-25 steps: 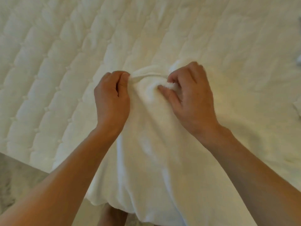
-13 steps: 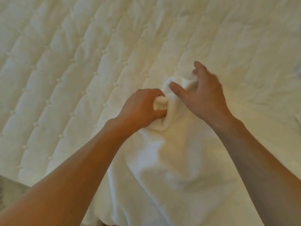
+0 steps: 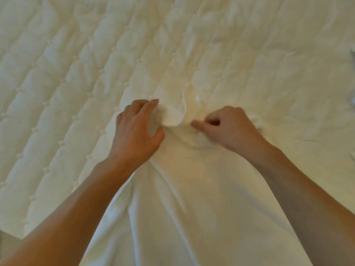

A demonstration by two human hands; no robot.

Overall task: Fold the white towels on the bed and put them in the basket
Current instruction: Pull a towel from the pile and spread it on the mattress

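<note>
White towel [image 3: 192,208] is hanging over the near edge of the bed [image 3: 57,93], its lower end running out of frame. Farther up, its top is bunching between both hands. The left hand [image 3: 138,131] is gripping a raised fold, fingers half curled. The right hand [image 3: 230,129] is resting curled on the cloth, its grip too blurred to tell.

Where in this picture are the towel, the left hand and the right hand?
towel [image 3: 194,191]: head view, smooth middle of the cloth.
left hand [image 3: 137,132]: head view, back of the hand.
right hand [image 3: 233,129]: head view, back of the hand.
</note>
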